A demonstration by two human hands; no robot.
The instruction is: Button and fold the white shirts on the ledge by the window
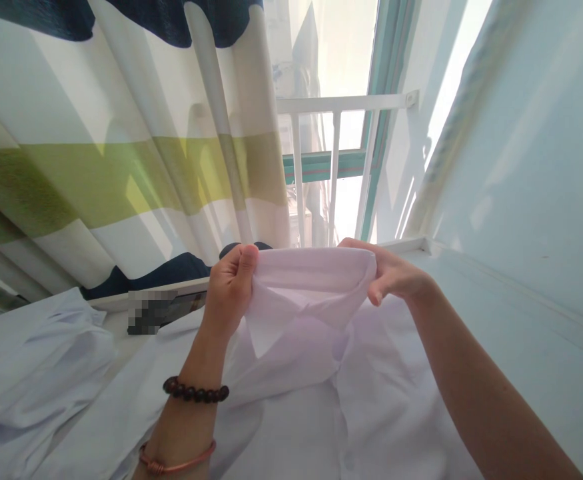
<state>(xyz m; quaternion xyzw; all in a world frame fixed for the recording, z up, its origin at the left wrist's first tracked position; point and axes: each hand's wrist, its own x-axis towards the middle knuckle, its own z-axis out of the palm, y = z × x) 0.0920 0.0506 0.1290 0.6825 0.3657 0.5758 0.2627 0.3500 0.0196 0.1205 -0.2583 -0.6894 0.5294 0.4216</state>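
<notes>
A white shirt [291, 427] lies spread out in front of me, its collar [316, 263] raised toward the window. My left hand [232, 283] pinches the collar's left end between thumb and fingers. At the other end, my right hand [396, 270] has its fingers behind the collar, with the thumb lower and a little apart from the cloth. One collar point hangs down below the left hand. A dark bead bracelet [196, 391] and a copper-coloured bangle [177, 460] circle my left wrist and forearm.
Another white garment [31, 373] lies at the left. A dark flat object [181, 305], partly blurred out, rests near the ledge. A striped curtain [161, 167] hangs behind, beside a white railing [341, 105] at the window. A pale wall [536, 167] closes off the right.
</notes>
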